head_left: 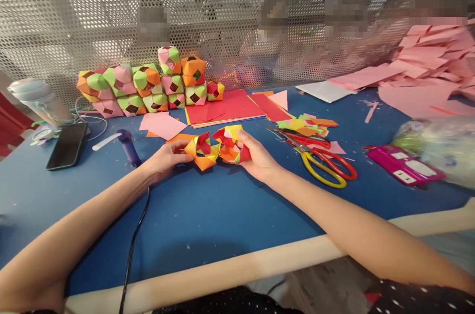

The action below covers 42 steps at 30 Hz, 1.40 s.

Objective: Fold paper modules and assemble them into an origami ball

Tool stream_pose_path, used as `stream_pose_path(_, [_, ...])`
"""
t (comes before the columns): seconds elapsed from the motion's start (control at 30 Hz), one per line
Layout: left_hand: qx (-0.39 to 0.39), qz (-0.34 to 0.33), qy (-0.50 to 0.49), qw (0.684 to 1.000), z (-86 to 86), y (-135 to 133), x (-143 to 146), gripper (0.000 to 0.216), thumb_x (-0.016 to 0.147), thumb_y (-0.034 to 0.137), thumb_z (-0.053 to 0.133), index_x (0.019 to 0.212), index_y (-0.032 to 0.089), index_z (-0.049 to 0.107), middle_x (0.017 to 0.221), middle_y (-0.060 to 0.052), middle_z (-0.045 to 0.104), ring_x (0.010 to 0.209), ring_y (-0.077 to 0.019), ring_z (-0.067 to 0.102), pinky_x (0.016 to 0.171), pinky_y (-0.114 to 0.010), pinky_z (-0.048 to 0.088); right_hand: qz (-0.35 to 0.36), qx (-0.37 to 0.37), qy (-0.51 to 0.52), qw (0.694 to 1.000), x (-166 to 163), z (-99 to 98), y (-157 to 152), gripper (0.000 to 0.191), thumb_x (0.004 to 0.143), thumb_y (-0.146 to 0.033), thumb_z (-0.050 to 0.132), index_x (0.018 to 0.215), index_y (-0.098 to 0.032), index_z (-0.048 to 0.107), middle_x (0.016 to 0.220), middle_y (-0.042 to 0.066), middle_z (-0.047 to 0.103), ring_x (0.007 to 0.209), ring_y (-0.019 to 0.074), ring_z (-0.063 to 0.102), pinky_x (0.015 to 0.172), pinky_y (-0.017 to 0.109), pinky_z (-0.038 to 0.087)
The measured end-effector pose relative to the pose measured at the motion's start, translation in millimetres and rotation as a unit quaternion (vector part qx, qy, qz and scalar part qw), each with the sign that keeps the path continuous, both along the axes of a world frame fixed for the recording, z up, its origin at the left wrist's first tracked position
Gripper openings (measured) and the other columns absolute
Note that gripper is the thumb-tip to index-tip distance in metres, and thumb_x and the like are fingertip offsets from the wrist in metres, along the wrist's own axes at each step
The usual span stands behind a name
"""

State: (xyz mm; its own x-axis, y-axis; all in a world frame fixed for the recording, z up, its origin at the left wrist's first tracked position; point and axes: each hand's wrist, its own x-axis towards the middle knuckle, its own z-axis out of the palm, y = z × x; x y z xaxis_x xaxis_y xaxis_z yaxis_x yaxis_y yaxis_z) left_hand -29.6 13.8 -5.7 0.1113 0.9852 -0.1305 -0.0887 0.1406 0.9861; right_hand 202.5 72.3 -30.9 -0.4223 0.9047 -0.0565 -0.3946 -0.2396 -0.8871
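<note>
Over the blue table (208, 220), my left hand (168, 157) is closed on the left side of an orange, yellow and red folded-paper piece (203, 152). My right hand (258, 156) grips the right side of a red and yellow folded-paper piece (230, 145). The two pieces sit side by side at close quarters; I cannot tell whether they are joined. Openings show in the folded shapes. Loose pink paper (161, 125) lies just behind my left hand, and a stack of red paper sheets (226, 106) lies behind both pieces.
Folded-paper balls (146, 81) are stacked along the mesh screen (222, 2). A purple glue gun (128, 146), its black cord (136, 235) and a phone (67, 146) are at left. Scissors (324, 168), a pink packet (404, 163) and piled pink paper (434, 57) lie at right.
</note>
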Motion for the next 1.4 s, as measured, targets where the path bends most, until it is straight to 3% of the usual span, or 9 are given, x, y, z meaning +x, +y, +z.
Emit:
stream_pose_path(0.17, [-0.02, 0.048, -0.098, 0.994, -4.8, -2.9, 10.0, 0.038, 0.063, 0.012, 0.079, 0.1, 0.013, 0.071, 0.101, -0.006, 0.072, 0.089, -0.0147, 0.065, 0.088, -0.029, 0.048, 0.005, -0.002, -0.002, 1.0, 0.7, 1.9, -1.6, 0.04, 0.072, -0.055, 0.071, 0.1, -0.028, 0.06, 0.1, -0.001, 0.071, 0.082, 0.0205, 0.069, 0.058, 0.031, 0.055])
stream_pose_path(0.43, [-0.037, 0.077, -0.15, 0.985, 3.0, -8.5, 16.1, 0.029, 0.069, 0.013, 0.071, 0.096, 0.018, 0.062, 0.09, -0.001, 0.069, 0.082, -0.0147, 0.066, 0.081, -0.034, 0.055, 0.016, -0.069, 0.034, 0.997, -1.9, 4.3, -6.8, 0.035, 0.075, -0.051, 0.071, 0.1, -0.029, 0.061, 0.101, 0.001, 0.072, 0.083, 0.0226, 0.07, 0.067, 0.039, 0.058])
stream_pose_path(0.57, [-0.059, 0.031, -0.193, 0.979, 9.8, -14.8, 19.4, 0.038, 0.074, 0.018, 0.065, 0.111, 0.022, 0.057, 0.108, -0.005, 0.067, 0.097, -0.024, 0.067, 0.079, -0.045, 0.058, 0.032, -0.067, 0.043, 0.996, -3.6, 9.6, -14.0, 0.034, 0.077, -0.051, 0.067, 0.102, -0.029, 0.061, 0.109, 0.002, 0.071, 0.093, 0.0249, 0.069, 0.074, 0.042, 0.058])
stream_pose_path(0.73, [-0.04, -0.007, -0.218, 0.975, 14.6, -20.9, 20.1, 0.035, 0.078, 0.019, 0.062, 0.112, 0.025, 0.055, 0.112, -0.004, 0.065, 0.093, -0.0236, 0.068, 0.076, -0.046, 0.06, 0.056, -0.01, 0.066, 0.996, -1.6, 15.9, -21.4, 0.032, 0.081, -0.048, 0.066, 0.105, -0.028, 0.061, 0.117, 0.002, 0.069, 0.107, 0.0233, 0.065, 0.083, 0.036, 0.056])
stream_pose_path(0.97, [0.036, -0.048, -0.202, 0.978, 15.2, -25.5, 13.6, 0.04, 0.073, 0.018, 0.072, 0.108, 0.026, 0.054, 0.111, 0.0, 0.064, 0.095, -0.0209, 0.067, 0.077, -0.042, 0.061, 0.067, 0.072, 0.076, 0.992, 6.5, 25.4, -31.2, 0.036, 0.079, -0.045, 0.07, 0.109, -0.027, 0.059, 0.109, 0.002, 0.07, 0.096, 0.0199, 0.068, 0.074, 0.029, 0.056])
stream_pose_path(1.07, [0.05, -0.078, -0.179, 0.979, 19.1, -27.9, 12.0, 0.053, 0.072, 0.021, 0.075, 0.119, 0.029, 0.053, 0.117, -0.002, 0.062, 0.098, -0.0239, 0.066, 0.072, -0.041, 0.063, 0.073, 0.074, 0.079, 0.991, 9.9, 27.8, -35.6, 0.041, 0.079, -0.044, 0.072, 0.115, -0.028, 0.059, 0.113, 0.002, 0.068, 0.1, 0.0189, 0.066, 0.079, 0.028, 0.056])
stream_pose_path(1.23, [0.061, -0.099, -0.149, 0.982, 21.9, -32.2, 11.8, 0.08, 0.071, 0.024, 0.078, 0.139, 0.04, 0.04, 0.144, -0.005, 0.046, 0.119, -0.0307, 0.057, 0.081, -0.047, 0.06, 0.086, 0.068, 0.058, 0.992, 14.2, 27.8, -40.1, 0.05, 0.074, -0.045, 0.077, 0.119, -0.03, 0.058, 0.118, 0.001, 0.065, 0.104, 0.0179, 0.065, 0.086, 0.028, 0.055])
stream_pose_path(1.4, [0.075, -0.139, -0.16, 0.975, 12.3, -31.2, 7.3, 0.086, 0.071, 0.046, 0.079, 0.144, 0.041, 0.035, 0.159, -0.006, 0.026, 0.135, -0.0379, 0.042, 0.093, -0.052, 0.054, 0.103, 0.12, 0.007, 0.987, 19.7, 22.5, -35.7, 0.053, 0.08, -0.046, 0.072, 0.127, -0.031, 0.055, 0.124, 0.002, 0.063, 0.11, 0.0189, 0.063, 0.091, 0.03, 0.053])
